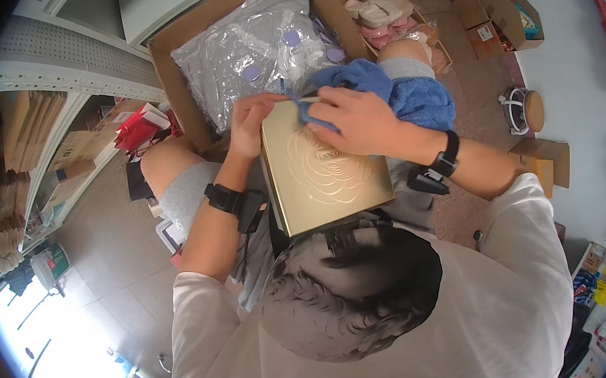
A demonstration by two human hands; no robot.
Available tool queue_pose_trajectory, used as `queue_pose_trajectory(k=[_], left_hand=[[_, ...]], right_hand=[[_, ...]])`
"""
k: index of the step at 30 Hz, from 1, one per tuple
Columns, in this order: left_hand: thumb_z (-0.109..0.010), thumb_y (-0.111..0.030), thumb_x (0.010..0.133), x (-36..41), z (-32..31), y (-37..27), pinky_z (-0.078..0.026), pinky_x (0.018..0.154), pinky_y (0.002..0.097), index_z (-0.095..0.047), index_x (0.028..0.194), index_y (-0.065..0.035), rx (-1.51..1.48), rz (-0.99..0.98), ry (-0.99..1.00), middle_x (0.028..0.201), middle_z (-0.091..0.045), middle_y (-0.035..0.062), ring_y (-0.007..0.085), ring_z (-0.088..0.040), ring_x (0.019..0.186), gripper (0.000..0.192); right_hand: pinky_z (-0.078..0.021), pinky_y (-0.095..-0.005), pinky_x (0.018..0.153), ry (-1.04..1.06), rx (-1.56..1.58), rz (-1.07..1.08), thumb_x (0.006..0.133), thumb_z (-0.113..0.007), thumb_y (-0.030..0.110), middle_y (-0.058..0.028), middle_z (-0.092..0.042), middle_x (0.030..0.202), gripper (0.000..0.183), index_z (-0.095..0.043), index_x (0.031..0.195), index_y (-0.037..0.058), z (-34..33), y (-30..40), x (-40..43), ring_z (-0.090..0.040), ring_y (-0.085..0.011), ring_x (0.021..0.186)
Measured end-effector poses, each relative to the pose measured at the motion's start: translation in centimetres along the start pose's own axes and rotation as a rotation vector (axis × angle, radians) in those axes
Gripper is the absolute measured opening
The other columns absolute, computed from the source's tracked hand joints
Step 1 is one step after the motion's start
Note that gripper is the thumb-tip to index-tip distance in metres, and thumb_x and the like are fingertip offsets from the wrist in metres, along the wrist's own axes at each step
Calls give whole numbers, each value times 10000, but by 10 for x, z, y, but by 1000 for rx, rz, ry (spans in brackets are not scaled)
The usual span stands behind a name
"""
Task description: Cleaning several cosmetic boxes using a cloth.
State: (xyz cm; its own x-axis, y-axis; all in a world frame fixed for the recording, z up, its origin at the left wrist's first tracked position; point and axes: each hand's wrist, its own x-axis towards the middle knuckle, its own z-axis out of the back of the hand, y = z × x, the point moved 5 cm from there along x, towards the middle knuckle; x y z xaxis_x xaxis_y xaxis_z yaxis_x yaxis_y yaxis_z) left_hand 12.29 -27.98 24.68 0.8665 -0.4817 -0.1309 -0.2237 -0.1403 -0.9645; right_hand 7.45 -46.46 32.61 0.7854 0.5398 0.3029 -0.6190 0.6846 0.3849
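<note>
A gold Lancôme gift box (330,186) with an embossed rose pattern lies tilted on my lap. My left hand (253,123) grips its upper left corner, fingers along the far edge. Over the top of the box, my right hand (354,120) holds part of a blue cloth (309,115) between bent fingers. More of this cloth, or another blue towel (421,99), drapes over my right thigh. Just beyond the box stands an open cardboard carton (159,54) with clear plastic-wrapped grey goods (232,41) bearing round purple stickers.
A smaller carton (447,57) of cream and pink items stands at the far right. Metal shelving (70,80) with flattened cardboard (25,129) and a red bag (136,130) is on the left. Farther right are a round stool (533,111) and open cartons (509,12) by the wall.
</note>
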Motion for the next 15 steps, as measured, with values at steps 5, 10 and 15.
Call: queue_pose_trajectory(k=[5, 10, 15], left_hand=[[-457, -178, 943, 4, -2, 2, -513, 824, 308, -746, 1079, 85, 26, 5, 20, 991, -754, 155, 174, -655, 873, 414], [-507, -232, 965, -2, 11, -6, -489, 862, 279, -716, 1146, 64, 131, 179, 84, 1010, -732, 70, 149, -635, 938, 406], [-590, -370, 983, -23, 39, -21, -477, 809, 237, -631, 1326, 14, 276, 463, 161, 989, -669, 20, 104, -596, 964, 517]], right_hand=[[-542, -356, 553, 103, 143, 227, 813, -728, 299, -26, -565, 926, 191, -645, 946, 190, 3, 64, 3, -663, -198, 793], [-484, -344, 540, 120, 370, 442, 830, -742, 267, -55, -513, 876, 192, -622, 901, 136, 27, 62, -39, -590, -219, 682], [-519, -378, 627, 91, 265, -107, 867, -726, 163, -98, -592, 837, 124, -655, 912, 72, 55, -7, -58, -631, -281, 718]])
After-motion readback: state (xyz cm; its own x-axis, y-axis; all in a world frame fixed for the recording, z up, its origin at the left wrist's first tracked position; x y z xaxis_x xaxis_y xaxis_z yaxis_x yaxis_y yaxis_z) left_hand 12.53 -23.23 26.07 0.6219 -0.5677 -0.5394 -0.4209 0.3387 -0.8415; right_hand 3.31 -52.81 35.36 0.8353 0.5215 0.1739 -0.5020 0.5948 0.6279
